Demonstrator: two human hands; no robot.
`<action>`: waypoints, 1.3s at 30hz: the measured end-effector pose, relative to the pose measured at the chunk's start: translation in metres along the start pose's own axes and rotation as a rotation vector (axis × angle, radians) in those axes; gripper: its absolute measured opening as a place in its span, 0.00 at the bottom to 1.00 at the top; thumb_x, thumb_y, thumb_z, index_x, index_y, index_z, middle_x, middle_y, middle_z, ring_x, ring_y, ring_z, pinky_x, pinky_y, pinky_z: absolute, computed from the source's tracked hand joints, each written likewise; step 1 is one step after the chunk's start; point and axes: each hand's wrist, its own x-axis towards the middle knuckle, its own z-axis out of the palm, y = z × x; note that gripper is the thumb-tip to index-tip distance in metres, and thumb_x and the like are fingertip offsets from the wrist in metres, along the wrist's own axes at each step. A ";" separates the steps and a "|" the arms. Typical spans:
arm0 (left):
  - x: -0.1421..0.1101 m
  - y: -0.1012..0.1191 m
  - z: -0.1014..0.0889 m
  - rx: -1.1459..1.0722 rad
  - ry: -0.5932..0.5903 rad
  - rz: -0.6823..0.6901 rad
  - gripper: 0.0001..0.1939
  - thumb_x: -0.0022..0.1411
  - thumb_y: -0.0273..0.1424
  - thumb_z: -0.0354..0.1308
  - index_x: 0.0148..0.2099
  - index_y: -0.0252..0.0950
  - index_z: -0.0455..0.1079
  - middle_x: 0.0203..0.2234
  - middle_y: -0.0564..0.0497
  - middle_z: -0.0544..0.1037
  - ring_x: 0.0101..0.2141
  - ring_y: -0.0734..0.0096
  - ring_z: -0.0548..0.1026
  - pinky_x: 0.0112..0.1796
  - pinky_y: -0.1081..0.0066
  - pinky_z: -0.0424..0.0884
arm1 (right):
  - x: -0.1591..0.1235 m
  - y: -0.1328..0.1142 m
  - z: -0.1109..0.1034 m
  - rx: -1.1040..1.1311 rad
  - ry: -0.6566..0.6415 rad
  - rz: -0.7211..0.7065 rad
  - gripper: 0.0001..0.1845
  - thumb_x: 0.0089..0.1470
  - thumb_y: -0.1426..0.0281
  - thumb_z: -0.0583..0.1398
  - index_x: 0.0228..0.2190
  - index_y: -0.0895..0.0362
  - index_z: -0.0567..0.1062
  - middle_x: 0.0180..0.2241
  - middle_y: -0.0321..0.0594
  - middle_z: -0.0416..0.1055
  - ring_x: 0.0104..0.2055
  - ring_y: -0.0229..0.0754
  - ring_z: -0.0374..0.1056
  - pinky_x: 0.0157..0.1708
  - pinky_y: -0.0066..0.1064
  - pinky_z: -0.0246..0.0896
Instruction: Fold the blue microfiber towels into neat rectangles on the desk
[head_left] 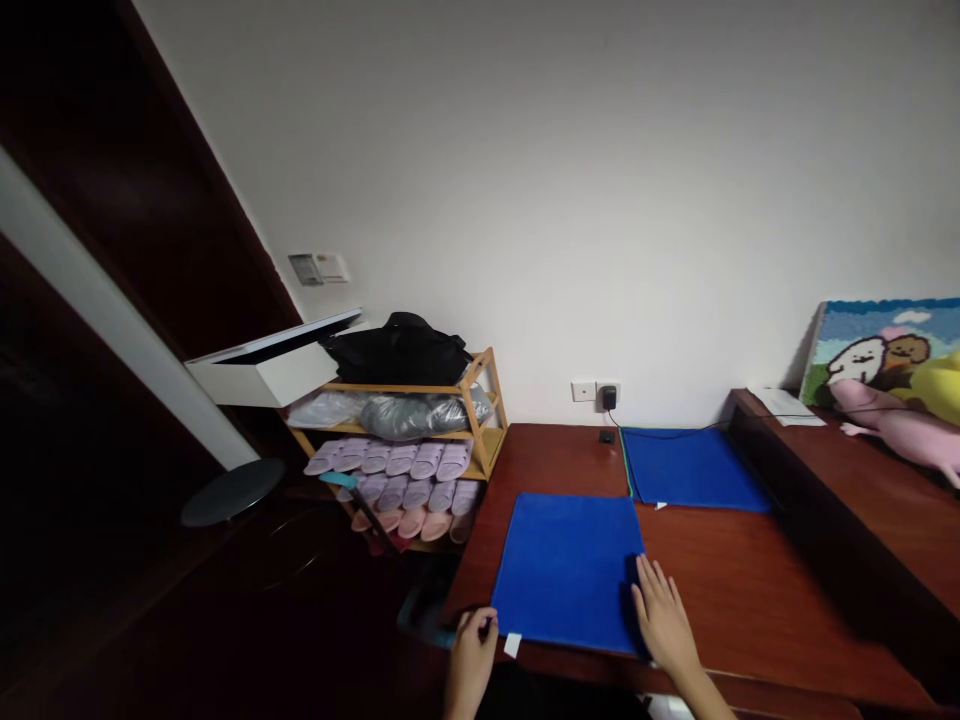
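Observation:
A flat, square blue cloth (570,570) lies on the brown wooden table near its front edge. A small white tag (512,644) sticks out from its near left side. At the cloth's near left corner, my left hand (472,655) has its fingers curled in and pinched at the edge. My right hand (665,618) rests flat on the cloth's right edge and the wood beside it, fingers stretched out. Farther back on the table lies a second blue cloth (694,468), also with a white tag.
A black plug (609,397) sits in the wall socket, its cable crossing to the right. Left of the table (750,590), a wooden rack (480,430) holds several slippers and a black bag (401,350). A pink plush toy (900,430) lies on the raised surface at right.

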 end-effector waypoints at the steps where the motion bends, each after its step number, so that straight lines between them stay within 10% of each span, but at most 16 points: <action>1: 0.001 0.001 0.000 0.041 0.032 0.037 0.18 0.61 0.47 0.52 0.37 0.43 0.78 0.36 0.45 0.80 0.40 0.54 0.81 0.46 0.58 0.76 | 0.019 -0.001 -0.006 -0.013 -0.008 0.009 0.37 0.67 0.56 0.37 0.70 0.58 0.54 0.72 0.39 0.50 0.75 0.48 0.42 0.73 0.47 0.37; 9: 0.024 0.035 0.020 0.241 0.001 0.233 0.15 0.67 0.34 0.49 0.44 0.45 0.78 0.45 0.45 0.79 0.47 0.54 0.78 0.50 0.55 0.75 | 0.133 -0.007 -0.011 -0.056 -0.118 0.079 0.37 0.67 0.57 0.38 0.71 0.62 0.49 0.74 0.41 0.44 0.75 0.46 0.38 0.72 0.42 0.36; 25: 0.112 0.132 0.200 0.377 -0.476 0.553 0.29 0.75 0.48 0.41 0.73 0.50 0.54 0.73 0.48 0.55 0.71 0.55 0.51 0.69 0.47 0.49 | 0.138 0.007 0.021 -0.244 -0.102 0.013 0.40 0.66 0.58 0.35 0.70 0.68 0.49 0.73 0.46 0.43 0.75 0.47 0.38 0.72 0.44 0.33; 39: 0.177 0.041 0.113 0.547 -0.344 0.400 0.29 0.74 0.49 0.43 0.73 0.50 0.54 0.73 0.50 0.53 0.72 0.55 0.50 0.69 0.49 0.49 | 0.138 0.010 0.025 -0.211 -0.080 0.030 0.40 0.66 0.56 0.35 0.70 0.67 0.48 0.74 0.43 0.42 0.76 0.46 0.37 0.73 0.43 0.32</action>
